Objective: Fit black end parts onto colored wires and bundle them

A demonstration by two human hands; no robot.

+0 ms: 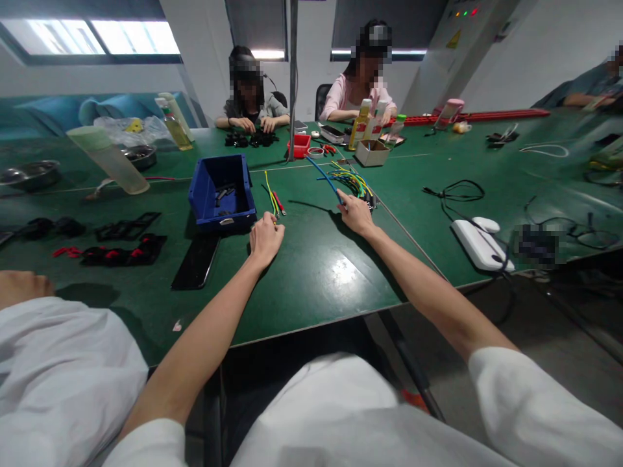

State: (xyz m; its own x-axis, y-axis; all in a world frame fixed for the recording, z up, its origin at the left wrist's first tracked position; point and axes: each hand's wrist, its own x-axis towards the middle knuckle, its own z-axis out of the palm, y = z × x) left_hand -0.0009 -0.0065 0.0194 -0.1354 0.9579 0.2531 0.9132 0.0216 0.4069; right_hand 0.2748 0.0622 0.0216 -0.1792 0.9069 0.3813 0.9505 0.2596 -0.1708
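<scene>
The right hand [357, 213] pinches a blue wire [323, 171] between its fingers, beside a wire bundle [354, 183] on the tabletop [311, 266]; pulling could snag neighbouring strands. The left hand [266, 241] curls near short wires [271, 196], its grip unclear.

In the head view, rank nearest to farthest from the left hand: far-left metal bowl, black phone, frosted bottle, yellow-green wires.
From the left hand:
1. Yellow-green wires: just beyond it.
2. Black phone: to its left, toward the near edge.
3. Frosted bottle: farther left, beyond the phone.
4. Far-left metal bowl: at the picture's left edge.
</scene>
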